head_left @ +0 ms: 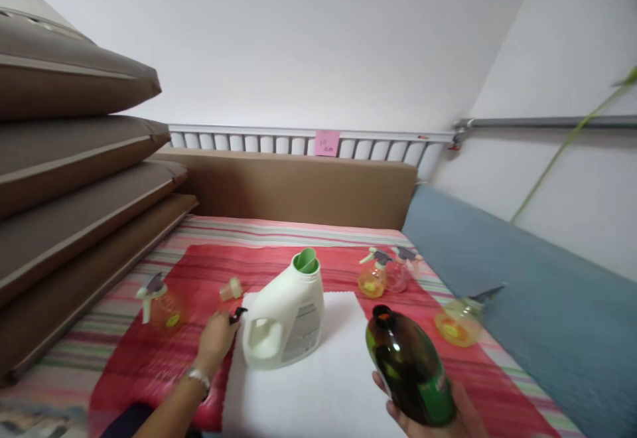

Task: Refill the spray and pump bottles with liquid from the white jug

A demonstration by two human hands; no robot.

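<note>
My right hand (418, 425) is wrapped round a dark brown bottle (408, 365) with a green label. The bottle is tilted, its uncapped mouth up and to the left. My left hand (217, 338), a band at its wrist, is closed on a small black piece (237, 315) that looks like a bottle cap; its exact kind is blurred. Between my hands a large white detergent jug (286, 322) stands upright, uncapped, with a green pour spout (306, 261) in its neck. Beyond my left hand a pale translucent cap (231, 289) lies on the red sheet.
A spray bottle (164, 308) stands at left; several more, including a yellow one (372, 280), are at right. A white mat (318, 398) lies on the red sheet (199, 272). Stacked cushions (84, 139) rise at left; a brown board (298, 186) stands behind.
</note>
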